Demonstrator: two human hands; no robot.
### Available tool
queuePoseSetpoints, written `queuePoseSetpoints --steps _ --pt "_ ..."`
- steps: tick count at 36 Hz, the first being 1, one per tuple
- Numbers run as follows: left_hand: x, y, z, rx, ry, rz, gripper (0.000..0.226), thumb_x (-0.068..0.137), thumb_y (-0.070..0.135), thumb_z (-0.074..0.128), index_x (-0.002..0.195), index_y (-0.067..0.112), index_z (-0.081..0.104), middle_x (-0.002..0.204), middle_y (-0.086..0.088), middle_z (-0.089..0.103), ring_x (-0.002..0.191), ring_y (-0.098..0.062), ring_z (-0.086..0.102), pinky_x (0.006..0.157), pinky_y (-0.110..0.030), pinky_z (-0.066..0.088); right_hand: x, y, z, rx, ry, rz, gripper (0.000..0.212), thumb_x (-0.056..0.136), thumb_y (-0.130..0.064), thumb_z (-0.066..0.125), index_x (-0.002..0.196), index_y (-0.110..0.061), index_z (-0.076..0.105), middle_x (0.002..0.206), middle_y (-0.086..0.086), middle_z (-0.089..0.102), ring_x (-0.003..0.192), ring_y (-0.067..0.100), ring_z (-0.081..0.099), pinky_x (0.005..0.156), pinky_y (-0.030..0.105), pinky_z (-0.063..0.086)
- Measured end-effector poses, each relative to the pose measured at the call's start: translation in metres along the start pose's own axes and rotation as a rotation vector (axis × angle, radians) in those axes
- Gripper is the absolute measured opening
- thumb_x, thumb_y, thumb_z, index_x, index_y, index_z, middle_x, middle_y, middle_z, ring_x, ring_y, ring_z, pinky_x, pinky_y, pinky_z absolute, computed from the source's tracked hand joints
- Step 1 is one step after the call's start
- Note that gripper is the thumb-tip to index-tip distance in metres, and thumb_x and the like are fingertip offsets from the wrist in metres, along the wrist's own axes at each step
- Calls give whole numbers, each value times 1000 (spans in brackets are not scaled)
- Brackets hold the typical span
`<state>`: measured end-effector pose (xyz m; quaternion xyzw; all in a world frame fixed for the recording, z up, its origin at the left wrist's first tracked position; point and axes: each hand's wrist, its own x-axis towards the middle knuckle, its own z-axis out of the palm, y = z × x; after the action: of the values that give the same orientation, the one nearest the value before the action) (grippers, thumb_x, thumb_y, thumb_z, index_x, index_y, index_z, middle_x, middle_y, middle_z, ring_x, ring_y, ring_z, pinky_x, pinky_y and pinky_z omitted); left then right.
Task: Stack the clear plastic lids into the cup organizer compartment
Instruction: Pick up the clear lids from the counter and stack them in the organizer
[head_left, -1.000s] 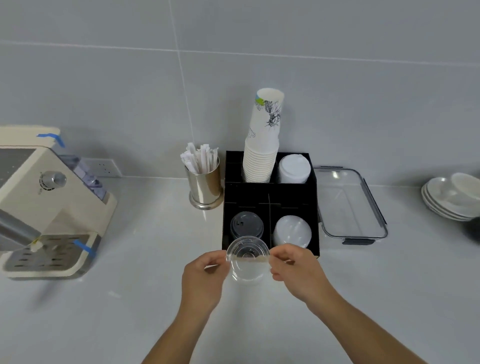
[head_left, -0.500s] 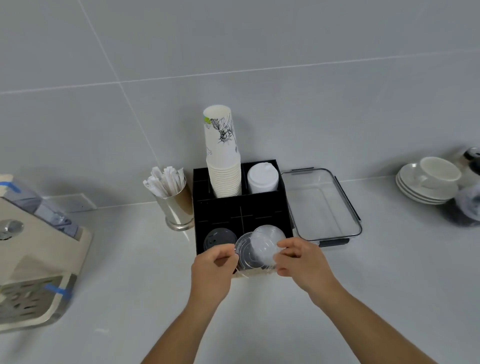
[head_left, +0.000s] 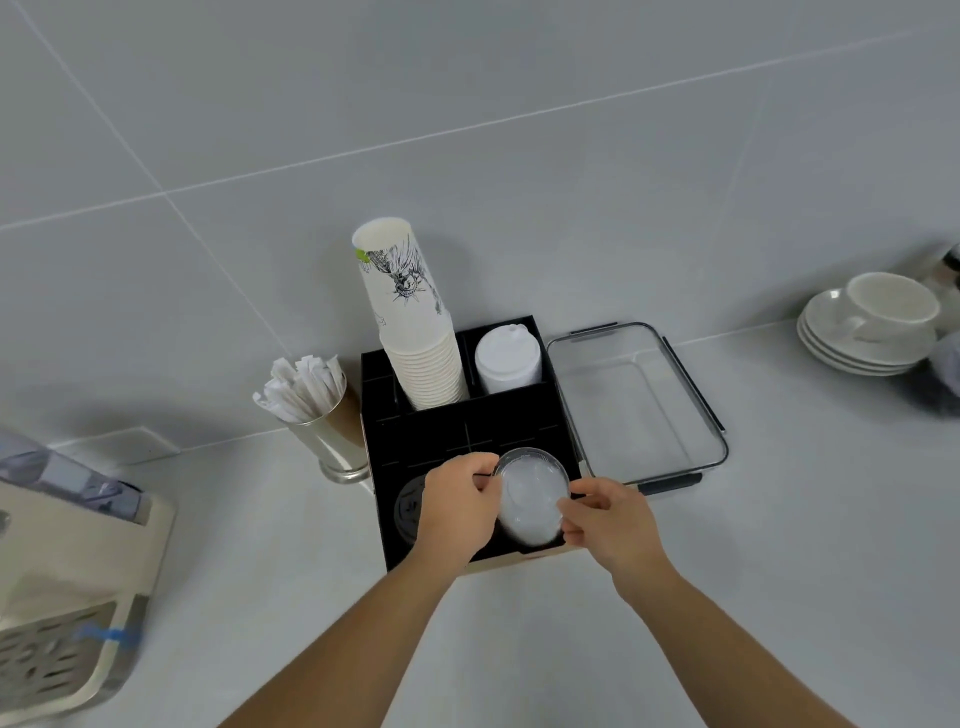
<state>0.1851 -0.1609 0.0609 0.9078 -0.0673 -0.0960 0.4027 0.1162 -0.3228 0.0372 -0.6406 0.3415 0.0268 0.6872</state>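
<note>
Lid (head_left: 530, 496) lowered into organizer (head_left: 467, 426), both hands pinching; no legible writing.

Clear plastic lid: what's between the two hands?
Head view: only the clear plastic lid, pinched at its rim by left hand and right hand, over the black organizer.

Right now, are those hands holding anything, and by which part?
Yes: both the left hand and the right hand pinch a clear lid by opposite edges of its rim.

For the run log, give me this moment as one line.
both hands | holding clear lid | over organizer front-right compartment | not released
</note>
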Motion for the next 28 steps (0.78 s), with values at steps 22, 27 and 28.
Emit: queuePoseSetpoints --steps 22,27,28 --pt "6 -14 21 302 -191 83 42 76 46 73 90 8 62 93 -1 61 84 -17 57 64 -21 42 17 15 3 -70 31 32 14 85 -3 70 89 -17 71 77 12 73 67 22 71 65 29 63" --pt "7 -16 24 337 -215 110 37 74 43 75 81 16 50 87 2 56 78 -15 51 55 -16 30 20 17 4 -183 50 -7 14 85 -11 70 95 -19 75 76 0 75 74 22 73 79 39 62" --pt "8 -15 24 342 -219 113 37 74 42 75 82 17 48 87 2 54 78 -15 50 55 -16 29 20 17 4 -208 50 -21 15 85 -13 69 97 -19 76 76 -2 75 75 21 73 80 39 62"
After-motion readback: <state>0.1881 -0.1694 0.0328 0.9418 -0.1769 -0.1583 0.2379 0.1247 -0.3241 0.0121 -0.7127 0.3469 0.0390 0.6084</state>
